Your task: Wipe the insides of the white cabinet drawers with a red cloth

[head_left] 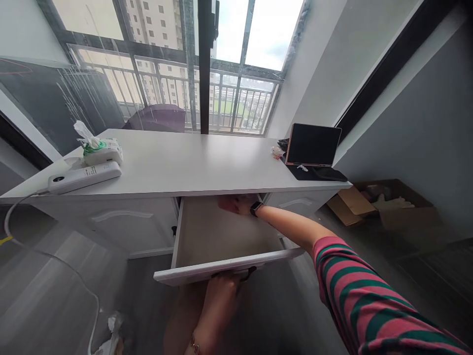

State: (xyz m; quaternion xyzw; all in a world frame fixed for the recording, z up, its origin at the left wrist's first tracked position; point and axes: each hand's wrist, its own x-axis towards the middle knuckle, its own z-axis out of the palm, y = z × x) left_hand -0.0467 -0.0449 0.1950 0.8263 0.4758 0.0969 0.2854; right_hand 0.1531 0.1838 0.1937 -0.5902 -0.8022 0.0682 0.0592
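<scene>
A white desk (192, 167) stands under the window with its middle drawer (221, 266) pulled out. The drawer's inside looks bare. My left hand (221, 291) grips the drawer front from below, fingers wrapped around the dark handle. My right hand (236, 203) reaches deep into the back of the drawer, under the desktop; its fingers are partly hidden in shadow. A dark watch sits on that wrist, and the sleeve is striped red and green.
On the desktop left lie a white power strip (83, 177) with a trailing cable and a pack of wet wipes (98, 148). A tablet (313, 144) stands on a dark mat at the right. An open cardboard box (388, 202) sits on the floor to the right.
</scene>
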